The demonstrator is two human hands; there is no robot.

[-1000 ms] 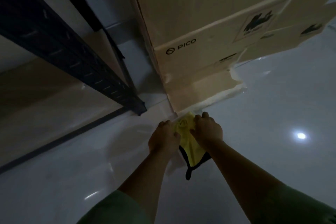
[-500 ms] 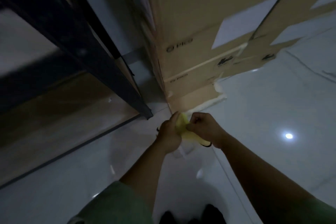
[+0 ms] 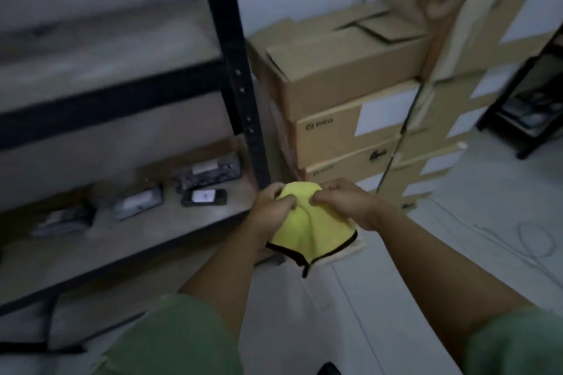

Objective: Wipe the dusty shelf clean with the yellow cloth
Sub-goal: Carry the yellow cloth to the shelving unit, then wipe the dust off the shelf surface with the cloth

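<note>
A yellow cloth [image 3: 309, 224] with a black hem hangs between both hands in the middle of the view. My left hand [image 3: 271, 207] pinches its top left part and my right hand [image 3: 345, 201] pinches its top right part. The cloth is bunched at the top and drapes down in front of the shelf's right corner. The wooden shelf board [image 3: 128, 240] on a black metal frame stretches to the left of my hands, at about hand height, with a second board [image 3: 100, 58] above it.
Several small dark devices [image 3: 204, 196] lie on the lower board. A black upright post [image 3: 240, 85] stands just behind my left hand. Stacked cardboard boxes [image 3: 359, 119] rise to the right of it. Pale floor [image 3: 475, 246] spreads at the right.
The view has swung up from the floor to the shelf and boxes. My hands have spread the cloth wider, so more of it hangs open below them.
</note>
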